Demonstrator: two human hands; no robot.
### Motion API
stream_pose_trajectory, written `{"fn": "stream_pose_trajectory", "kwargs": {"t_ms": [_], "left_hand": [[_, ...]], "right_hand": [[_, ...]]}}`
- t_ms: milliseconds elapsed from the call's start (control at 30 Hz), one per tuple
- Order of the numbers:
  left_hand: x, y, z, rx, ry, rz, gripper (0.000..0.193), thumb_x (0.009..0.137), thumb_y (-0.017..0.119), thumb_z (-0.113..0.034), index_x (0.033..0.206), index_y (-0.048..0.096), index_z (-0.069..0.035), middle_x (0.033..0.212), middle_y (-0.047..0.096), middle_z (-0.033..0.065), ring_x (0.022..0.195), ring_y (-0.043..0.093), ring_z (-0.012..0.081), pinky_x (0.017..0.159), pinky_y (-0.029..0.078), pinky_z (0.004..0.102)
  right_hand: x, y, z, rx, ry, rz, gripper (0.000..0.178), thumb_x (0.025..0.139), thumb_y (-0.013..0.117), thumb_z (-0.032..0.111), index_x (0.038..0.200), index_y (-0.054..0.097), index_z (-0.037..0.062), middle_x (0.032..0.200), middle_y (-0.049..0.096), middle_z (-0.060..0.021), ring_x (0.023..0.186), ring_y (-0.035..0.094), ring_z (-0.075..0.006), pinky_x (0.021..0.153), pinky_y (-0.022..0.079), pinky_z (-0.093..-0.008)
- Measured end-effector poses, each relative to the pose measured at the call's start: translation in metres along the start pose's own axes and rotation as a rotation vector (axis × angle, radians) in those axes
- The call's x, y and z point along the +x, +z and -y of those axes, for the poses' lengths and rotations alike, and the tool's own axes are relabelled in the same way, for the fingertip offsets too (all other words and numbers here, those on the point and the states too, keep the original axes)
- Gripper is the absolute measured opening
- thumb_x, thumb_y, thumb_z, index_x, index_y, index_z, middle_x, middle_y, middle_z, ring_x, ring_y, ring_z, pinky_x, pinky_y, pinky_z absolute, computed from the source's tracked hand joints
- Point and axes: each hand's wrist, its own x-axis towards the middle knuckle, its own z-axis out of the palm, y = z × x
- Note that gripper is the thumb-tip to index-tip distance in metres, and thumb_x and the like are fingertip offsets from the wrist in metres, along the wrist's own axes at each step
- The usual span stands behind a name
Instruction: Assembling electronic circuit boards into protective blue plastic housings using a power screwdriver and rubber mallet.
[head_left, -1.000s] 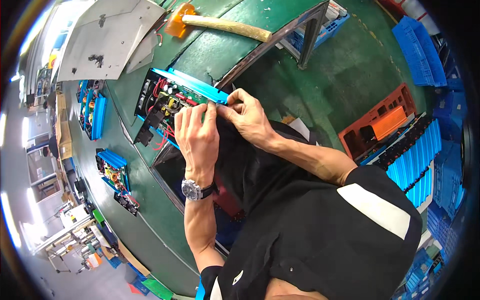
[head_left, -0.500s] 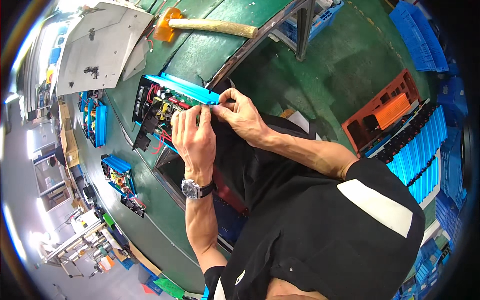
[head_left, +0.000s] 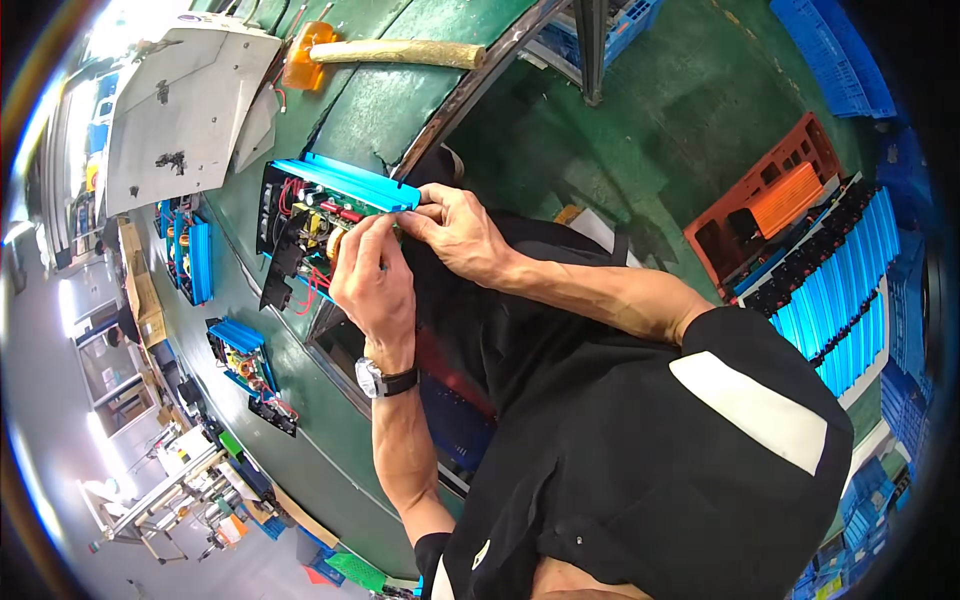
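Observation:
An open electronic unit with a blue metal housing (head_left: 350, 181) sits at the edge of the green bench in front of me. Its circuit board, red wires and coils show inside. A black end plate (head_left: 281, 262) hangs off its near left side on wires. My right hand (head_left: 461, 238) pinches the housing's right end corner between thumb and fingers. Over the board's near end, my left hand (head_left: 374, 284) is closed with bent fingertips; whatever they hold is hidden. A watch (head_left: 371, 378) is on my left wrist.
On the green bench (head_left: 310, 400) lie a mallet (head_left: 400, 53), grey sheets (head_left: 185, 110) and more open blue units (head_left: 240, 355). To the right, blue housings (head_left: 835, 285) are stacked beside an orange-red crate (head_left: 765, 205). Blue crates (head_left: 835, 60) stand farther off.
My left hand has drawn a little away from my right, leftward over the board. The right hand stays at the housing's corner. The whole view has shifted slightly.

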Motion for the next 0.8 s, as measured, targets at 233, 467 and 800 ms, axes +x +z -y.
{"fn": "stream_pose_trajectory", "kwargs": {"t_ms": [233, 467, 800], "left_hand": [[-0.005, -0.007, -0.01, -0.225, -0.527, 0.132, 0.015, 0.089, 0.075, 0.001, 0.102, 0.075, -0.005, 0.089, 0.074, 0.0082, 0.07, 0.069, 0.0112, 0.062, 0.054, 0.0298], [0.004, -0.006, -0.005, -0.832, -0.816, 0.053, 0.012, 0.092, 0.075, 0.002, 0.102, 0.07, 0.003, 0.094, 0.075, 0.0084, 0.07, 0.066, 0.0097, 0.06, 0.052, 0.0212], [0.001, -0.001, -0.007, -0.777, -0.793, 0.011, 0.01, 0.091, 0.075, 0.002, 0.098, 0.069, 0.001, 0.09, 0.073, 0.0049, 0.07, 0.065, 0.0067, 0.06, 0.053, 0.0212]], "right_hand": [[0.001, 0.0, 0.004, 0.173, 0.113, 0.043, 0.023, 0.101, 0.068, 0.011, 0.118, 0.061, -0.0026, 0.103, 0.072, -0.0081, 0.095, 0.065, -0.009, 0.085, 0.053, -0.0261], [0.001, -0.001, 0.007, 0.285, 0.167, 0.047, 0.026, 0.099, 0.07, 0.009, 0.121, 0.059, -0.0025, 0.104, 0.073, -0.0096, 0.097, 0.066, -0.0111, 0.088, 0.053, -0.0274], [0.001, -0.004, 0.01, 0.29, 0.219, 0.063, 0.028, 0.098, 0.071, 0.009, 0.12, 0.059, -0.0031, 0.103, 0.072, -0.009, 0.095, 0.066, -0.0109, 0.088, 0.053, -0.0269]]}}
